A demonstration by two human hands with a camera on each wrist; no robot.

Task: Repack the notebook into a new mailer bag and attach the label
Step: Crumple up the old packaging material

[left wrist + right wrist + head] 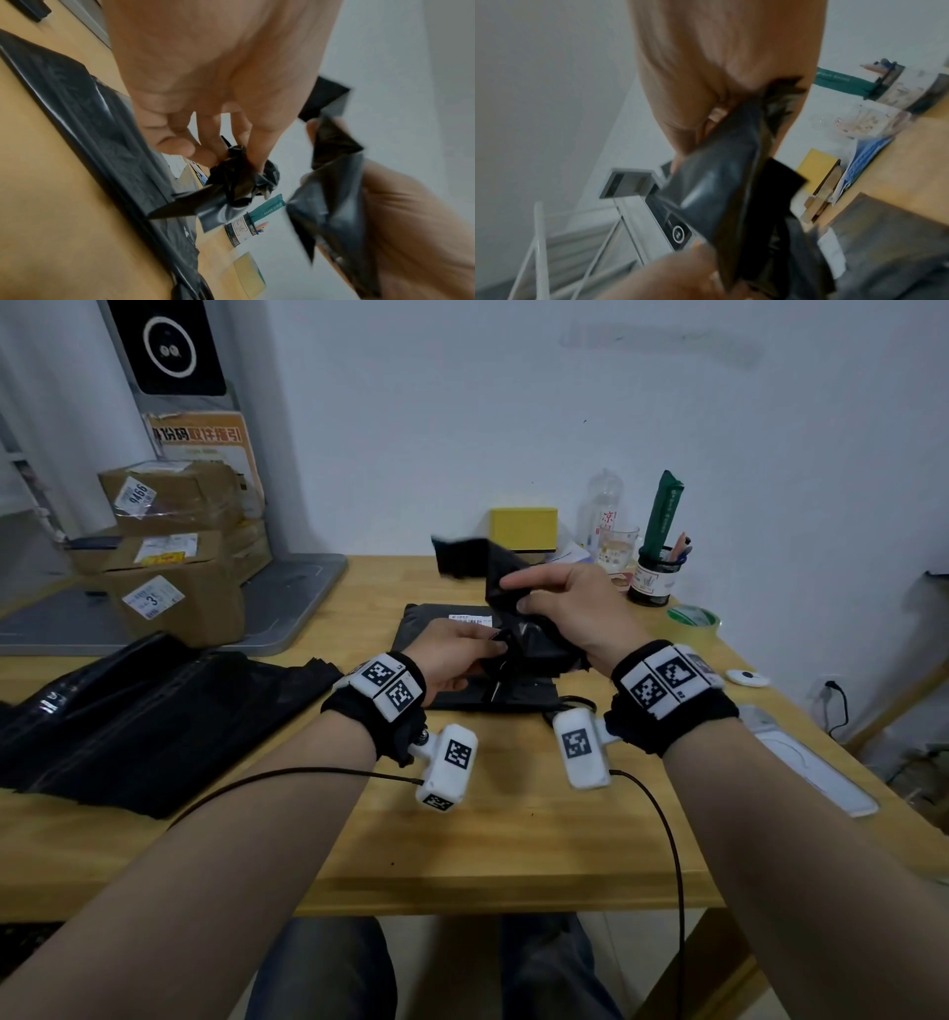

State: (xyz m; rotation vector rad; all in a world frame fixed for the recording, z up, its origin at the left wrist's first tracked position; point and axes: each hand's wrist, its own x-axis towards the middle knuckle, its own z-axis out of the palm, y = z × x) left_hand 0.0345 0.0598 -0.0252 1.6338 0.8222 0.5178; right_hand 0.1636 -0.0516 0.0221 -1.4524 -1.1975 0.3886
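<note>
Both hands are up over the middle of the counter (513, 839), close together. The left hand (452, 654) pinches a scrunched bit of black plastic (239, 174) with its thumb and fingertips. The right hand (570, 608) has its fingers curled around a bigger piece of the same crumpled black bag (513, 593), and one corner sticks up toward the wall. I cannot tell if the two bits are still joined.

Right under the hands lies a flat dark mailer bag (436, 629) with a white label (470, 619) on its top. I cannot tell if the notebook is inside it.

In the left of the head picture a pile of black bags (144, 711) lies on the counter. Behind it brown boxes (174, 546) with stickers are stacked on a gray tray (298, 588).

At the back by the wall stands a yellow box (524, 526). To the right of it are a clear bottle (603, 505), a glass (616, 549) and a pen cup (657, 577) with a green packet (665, 510) in it. A roll of green tape (693, 616) lies near the right edge.
</note>
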